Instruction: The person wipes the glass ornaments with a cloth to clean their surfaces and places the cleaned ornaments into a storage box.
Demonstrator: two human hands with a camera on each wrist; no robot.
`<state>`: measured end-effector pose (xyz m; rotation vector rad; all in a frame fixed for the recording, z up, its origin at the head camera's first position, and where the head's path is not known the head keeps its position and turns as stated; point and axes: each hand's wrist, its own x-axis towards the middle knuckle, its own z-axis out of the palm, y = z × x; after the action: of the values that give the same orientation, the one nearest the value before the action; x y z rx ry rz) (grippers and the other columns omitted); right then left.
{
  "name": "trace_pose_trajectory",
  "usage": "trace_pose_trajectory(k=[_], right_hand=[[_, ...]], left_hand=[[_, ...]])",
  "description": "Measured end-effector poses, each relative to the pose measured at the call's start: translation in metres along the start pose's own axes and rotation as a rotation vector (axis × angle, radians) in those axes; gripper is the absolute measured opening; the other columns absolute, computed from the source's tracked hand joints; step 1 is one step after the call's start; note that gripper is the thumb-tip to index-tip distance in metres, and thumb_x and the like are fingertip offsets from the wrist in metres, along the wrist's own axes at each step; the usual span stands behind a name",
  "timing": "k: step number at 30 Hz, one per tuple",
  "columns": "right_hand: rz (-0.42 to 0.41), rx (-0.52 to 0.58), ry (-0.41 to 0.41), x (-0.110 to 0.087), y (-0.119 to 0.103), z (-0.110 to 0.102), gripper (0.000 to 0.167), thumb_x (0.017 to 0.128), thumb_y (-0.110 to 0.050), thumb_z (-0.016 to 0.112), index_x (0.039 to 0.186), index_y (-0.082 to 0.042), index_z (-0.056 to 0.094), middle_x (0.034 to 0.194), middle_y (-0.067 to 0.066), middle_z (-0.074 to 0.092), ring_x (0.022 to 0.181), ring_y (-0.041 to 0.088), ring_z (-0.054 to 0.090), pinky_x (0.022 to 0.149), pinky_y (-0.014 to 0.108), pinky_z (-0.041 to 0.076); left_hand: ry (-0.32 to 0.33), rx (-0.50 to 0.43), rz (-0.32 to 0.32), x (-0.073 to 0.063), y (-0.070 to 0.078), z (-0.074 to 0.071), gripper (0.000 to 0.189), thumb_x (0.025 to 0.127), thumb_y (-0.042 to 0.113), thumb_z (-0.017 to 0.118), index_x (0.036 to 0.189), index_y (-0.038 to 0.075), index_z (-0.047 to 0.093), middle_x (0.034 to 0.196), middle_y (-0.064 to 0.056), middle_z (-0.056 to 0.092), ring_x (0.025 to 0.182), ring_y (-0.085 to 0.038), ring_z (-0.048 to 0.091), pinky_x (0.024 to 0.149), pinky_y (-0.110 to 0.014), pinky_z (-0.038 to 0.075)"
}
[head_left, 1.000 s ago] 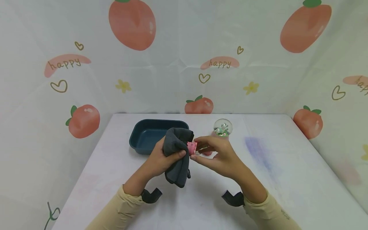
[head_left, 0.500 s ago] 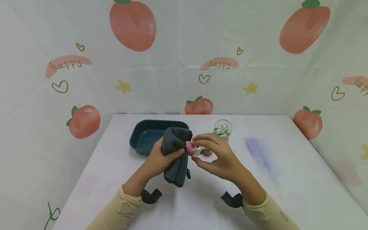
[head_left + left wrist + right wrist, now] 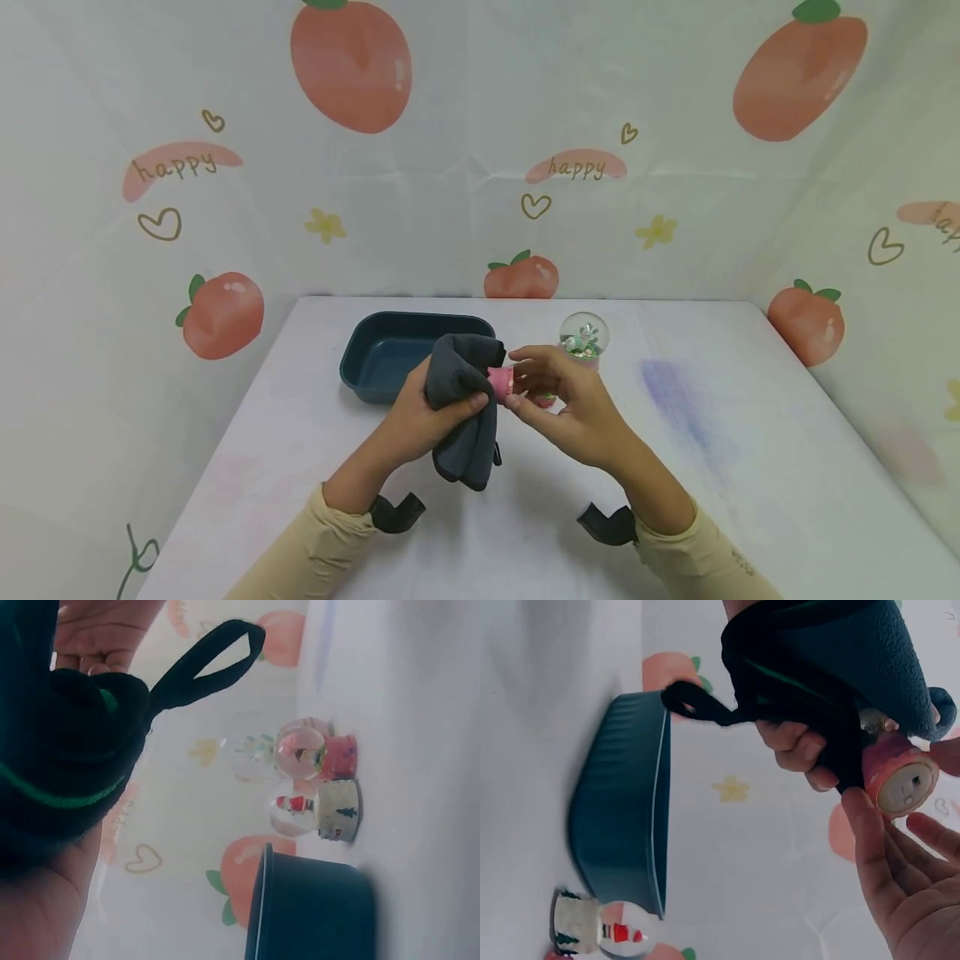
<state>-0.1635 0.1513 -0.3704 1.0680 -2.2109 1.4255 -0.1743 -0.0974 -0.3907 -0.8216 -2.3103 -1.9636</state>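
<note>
In the head view my left hand grips a dark grey cloth, bunched around a small snow globe with a pink base. Only that base pokes out at the cloth's right side; the dome is mostly covered. My right hand pinches the base between thumb and fingertips. Seen from the right wrist, the round pale underside of the base faces the palm, and a black loop hangs off the cloth.
A dark blue tub stands behind my left hand. Right of it, in the left wrist view, are a white-based Santa snow globe and a red-based one. A larger snow globe stands at the back, beyond my right hand.
My right fingers have loosened around the pink base, shifted slightly, and closed on it again. The base has turned a little. The left hand keeps its hold on the cloth, almost unmoved.
</note>
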Motion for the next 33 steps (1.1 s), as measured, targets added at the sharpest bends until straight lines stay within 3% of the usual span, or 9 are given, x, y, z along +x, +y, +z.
trace_pose_trajectory(k=[3, 7, 11, 16, 21, 23, 27, 30, 33], right_hand=[[-0.049, -0.033, -0.001, 0.0000, 0.0010, 0.0008, 0.058, 0.083, -0.002, 0.088, 0.135, -0.009, 0.063, 0.126, 0.008, 0.071, 0.107, 0.016, 0.073, 0.086, 0.030, 0.062], [-0.231, -0.107, 0.032, 0.0037, 0.0016, 0.0016, 0.064, 0.073, 0.003, 0.092, 0.131, -0.006, 0.067, 0.132, 0.014, 0.067, 0.118, 0.023, 0.066, 0.094, 0.023, 0.058], [-0.342, -0.128, 0.067, 0.0067, 0.0007, 0.0026, 0.059, 0.072, 0.009, 0.089, 0.126, -0.001, 0.069, 0.124, 0.015, 0.071, 0.109, 0.022, 0.067, 0.090, 0.022, 0.058], [-0.244, -0.051, 0.049, 0.0056, 0.0009, 0.0016, 0.053, 0.077, 0.007, 0.088, 0.126, -0.001, 0.071, 0.107, 0.009, 0.077, 0.087, 0.015, 0.073, 0.070, 0.025, 0.059], [-0.067, -0.023, 0.023, 0.0022, 0.0002, 0.0006, 0.049, 0.084, 0.001, 0.087, 0.130, -0.006, 0.071, 0.108, 0.005, 0.078, 0.087, 0.013, 0.076, 0.070, 0.030, 0.061], [-0.075, -0.049, 0.020, 0.0020, 0.0000, 0.0008, 0.057, 0.080, -0.001, 0.090, 0.133, -0.006, 0.069, 0.117, 0.006, 0.076, 0.098, 0.015, 0.075, 0.077, 0.028, 0.063], [-0.220, -0.113, 0.041, 0.0047, 0.0004, 0.0024, 0.067, 0.071, 0.004, 0.094, 0.133, -0.004, 0.067, 0.126, 0.010, 0.070, 0.109, 0.020, 0.068, 0.088, 0.024, 0.060], [-0.294, -0.122, 0.066, 0.0070, 0.0013, 0.0035, 0.063, 0.070, 0.009, 0.092, 0.127, -0.002, 0.069, 0.120, 0.012, 0.071, 0.102, 0.022, 0.068, 0.086, 0.023, 0.060], [-0.233, -0.081, 0.073, 0.0070, 0.0019, 0.0035, 0.056, 0.072, 0.007, 0.092, 0.123, -0.004, 0.073, 0.109, 0.008, 0.076, 0.090, 0.017, 0.072, 0.075, 0.022, 0.060]], left_hand=[[0.023, -0.003, 0.001, -0.0002, -0.0007, -0.0011, 0.059, 0.094, 0.036, 0.080, 0.140, 0.009, 0.056, 0.124, -0.014, 0.068, 0.109, -0.029, 0.066, 0.095, -0.050, 0.057], [0.022, -0.023, -0.014, -0.0007, 0.0000, -0.0019, 0.060, 0.095, 0.037, 0.080, 0.141, 0.009, 0.055, 0.125, -0.015, 0.068, 0.109, -0.029, 0.067, 0.095, -0.047, 0.058], [0.009, -0.034, -0.029, -0.0015, 0.0016, -0.0011, 0.061, 0.095, 0.038, 0.079, 0.142, 0.008, 0.054, 0.127, -0.016, 0.067, 0.109, -0.029, 0.067, 0.095, -0.045, 0.058], [0.001, -0.022, -0.026, -0.0021, 0.0034, 0.0000, 0.063, 0.095, 0.040, 0.079, 0.143, 0.008, 0.054, 0.127, -0.015, 0.066, 0.109, -0.029, 0.066, 0.094, -0.047, 0.058], [0.002, -0.012, -0.004, -0.0013, 0.0031, 0.0006, 0.062, 0.094, 0.039, 0.080, 0.142, 0.009, 0.054, 0.124, -0.013, 0.067, 0.109, -0.029, 0.066, 0.094, -0.050, 0.057], [0.012, -0.012, 0.003, -0.0011, 0.0025, 0.0001, 0.061, 0.094, 0.039, 0.080, 0.141, 0.009, 0.055, 0.123, -0.013, 0.068, 0.109, -0.029, 0.066, 0.095, -0.050, 0.057], [0.029, -0.015, 0.001, -0.0014, 0.0017, -0.0011, 0.060, 0.094, 0.040, 0.080, 0.139, 0.009, 0.057, 0.122, -0.014, 0.068, 0.109, -0.029, 0.067, 0.095, -0.045, 0.058], [0.025, -0.017, -0.004, -0.0019, 0.0019, -0.0017, 0.060, 0.095, 0.041, 0.079, 0.140, 0.009, 0.056, 0.124, -0.014, 0.068, 0.108, -0.029, 0.068, 0.094, -0.043, 0.059], [0.018, -0.015, -0.001, -0.0020, 0.0024, -0.0019, 0.060, 0.095, 0.041, 0.079, 0.140, 0.009, 0.055, 0.126, -0.015, 0.067, 0.110, -0.029, 0.066, 0.094, -0.044, 0.059]])
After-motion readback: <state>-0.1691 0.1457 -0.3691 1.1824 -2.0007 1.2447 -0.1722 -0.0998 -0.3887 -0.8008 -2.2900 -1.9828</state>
